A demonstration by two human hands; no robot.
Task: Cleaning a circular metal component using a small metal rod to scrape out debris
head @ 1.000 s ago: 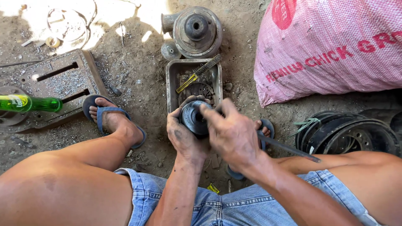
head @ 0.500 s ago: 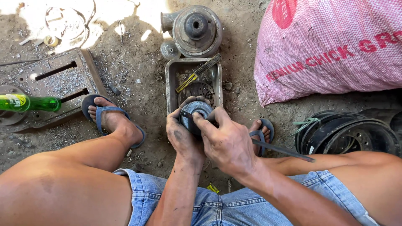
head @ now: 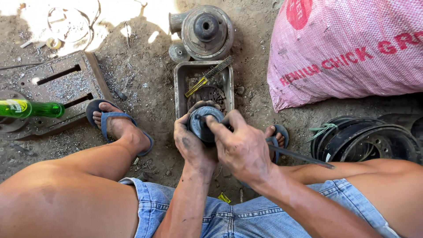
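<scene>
We grip a round metal part (head: 203, 124) over the tray (head: 179, 88).
Our left hand (head: 190, 143) cups it; our right hand (head: 241, 147) fingers clamp its top.

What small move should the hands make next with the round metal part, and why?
Probably keep the left hand cupped under the round metal part and press the right hand's fingers into its face. The part sits above the metal tray, so anything that drops should land there. What the fingers grip is hidden.

Both hands (head: 220, 143) low between knees — fingers curled.
</scene>
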